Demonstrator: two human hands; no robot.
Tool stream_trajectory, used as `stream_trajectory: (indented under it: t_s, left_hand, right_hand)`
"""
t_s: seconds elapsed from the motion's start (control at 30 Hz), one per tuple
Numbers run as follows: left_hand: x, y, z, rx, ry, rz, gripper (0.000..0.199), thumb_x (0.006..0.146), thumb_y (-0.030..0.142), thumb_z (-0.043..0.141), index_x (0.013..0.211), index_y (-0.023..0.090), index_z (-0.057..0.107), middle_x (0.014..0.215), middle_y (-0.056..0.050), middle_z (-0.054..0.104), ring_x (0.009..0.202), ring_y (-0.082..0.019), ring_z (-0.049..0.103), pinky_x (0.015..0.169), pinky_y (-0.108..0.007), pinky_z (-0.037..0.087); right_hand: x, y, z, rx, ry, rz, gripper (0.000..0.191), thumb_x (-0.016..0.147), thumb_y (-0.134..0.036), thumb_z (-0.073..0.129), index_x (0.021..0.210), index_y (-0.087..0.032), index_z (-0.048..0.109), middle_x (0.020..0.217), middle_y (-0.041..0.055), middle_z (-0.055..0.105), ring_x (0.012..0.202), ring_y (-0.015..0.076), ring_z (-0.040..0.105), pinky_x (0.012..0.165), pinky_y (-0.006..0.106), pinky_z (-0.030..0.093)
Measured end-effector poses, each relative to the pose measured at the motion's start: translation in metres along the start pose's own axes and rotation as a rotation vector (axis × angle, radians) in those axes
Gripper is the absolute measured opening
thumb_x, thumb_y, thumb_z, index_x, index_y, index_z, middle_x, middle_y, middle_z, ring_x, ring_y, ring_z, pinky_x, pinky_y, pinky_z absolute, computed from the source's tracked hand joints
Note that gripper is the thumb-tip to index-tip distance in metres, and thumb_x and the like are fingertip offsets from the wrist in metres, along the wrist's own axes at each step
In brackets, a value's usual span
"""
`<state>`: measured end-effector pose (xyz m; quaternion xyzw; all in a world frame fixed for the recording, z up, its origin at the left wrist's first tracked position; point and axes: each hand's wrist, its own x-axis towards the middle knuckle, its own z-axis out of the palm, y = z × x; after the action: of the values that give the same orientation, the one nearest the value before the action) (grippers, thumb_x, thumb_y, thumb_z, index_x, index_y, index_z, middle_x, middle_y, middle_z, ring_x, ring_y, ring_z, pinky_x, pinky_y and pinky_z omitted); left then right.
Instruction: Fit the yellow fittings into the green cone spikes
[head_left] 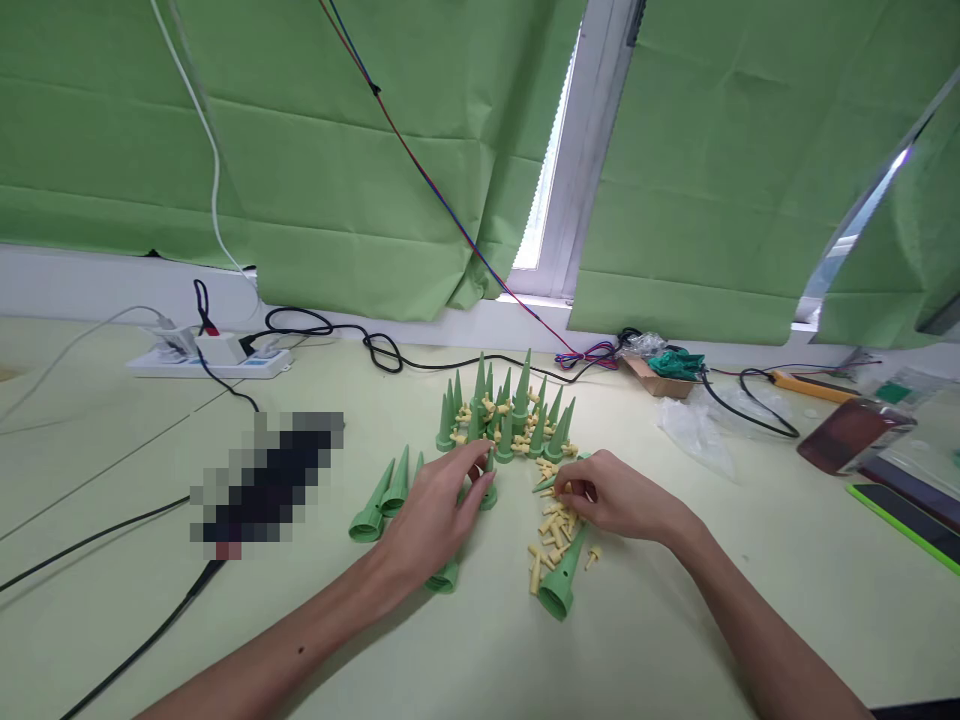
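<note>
Between left hand [442,495] and right hand [609,497]: open tabletop [499,570] strip | left: pinched on upright spike [489,495] | right: curled over plugs [553,527], hold unclear | beyond both: crowded spikes [523,402]

Green curtains [300,190] hang behind a power strip [210,369].

Green cones [523,400], many upright, among yellow pegs [556,527]

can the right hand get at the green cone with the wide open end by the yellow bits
Probably yes: the right hand is close to the green cone, whose wide end shows uncovered; the yellow pieces there lie beside it, not over it.
</note>
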<state>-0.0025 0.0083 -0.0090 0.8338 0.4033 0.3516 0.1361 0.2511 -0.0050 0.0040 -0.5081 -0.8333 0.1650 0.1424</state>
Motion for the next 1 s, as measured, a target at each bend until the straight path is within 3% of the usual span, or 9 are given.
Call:
stream_trajectory:
  t_s: [0.17,0.3,0.6,1.0]
  left_hand:
    - [0.0013,0.0002,0.0000,0.014,0.010,-0.012,0.009,0.096,0.024,0.047,0.101,0.020,0.055,0.084,0.001,0.062,0.074,-0.015,0.057,0.068,-0.026,0.044]
    - [0.0020,-0.0005,0.0001,0.009,0.007,-0.028,0.006,0.096,0.025,0.048,0.095,0.021,0.052,0.081,0.001,0.060,0.072,-0.015,0.056,0.066,-0.025,0.042]
    - [0.0020,-0.0032,0.0020,-0.010,0.012,-0.088,0.012,0.097,0.029,0.047,0.088,0.021,0.048,0.079,0.002,0.059,0.070,-0.015,0.055,0.065,-0.026,0.042]
    - [0.0015,0.0004,-0.0006,-0.015,-0.010,-0.124,0.017,0.096,0.035,0.048,0.086,0.021,0.049,0.078,0.002,0.058,0.070,-0.015,0.054,0.064,-0.028,0.041]
  right_hand:
    - [-0.0012,0.0006,-0.0008,-0.031,-0.035,0.014,0.023,0.078,-0.007,0.052,0.086,-0.021,0.070,0.061,-0.0028,0.058,0.056,0.0115,0.050,0.050,0.022,0.031]
    - [-0.0014,-0.0010,-0.0007,-0.042,-0.036,0.017,0.017,0.080,-0.012,0.055,0.086,-0.020,0.069,0.059,-0.0031,0.055,0.054,0.0113,0.048,0.049,0.022,0.029]
    - [0.0016,-0.0001,0.0029,-0.041,-0.054,0.029,0.008,0.086,-0.021,0.059,0.082,-0.020,0.066,0.059,-0.0039,0.053,0.053,0.0110,0.046,0.048,0.023,0.027]
    - [0.0038,-0.0041,0.0056,-0.038,-0.053,0.043,0.010,0.088,-0.022,0.059,0.080,-0.020,0.064,0.060,-0.0037,0.056,0.054,0.0108,0.046,0.049,0.023,0.028]
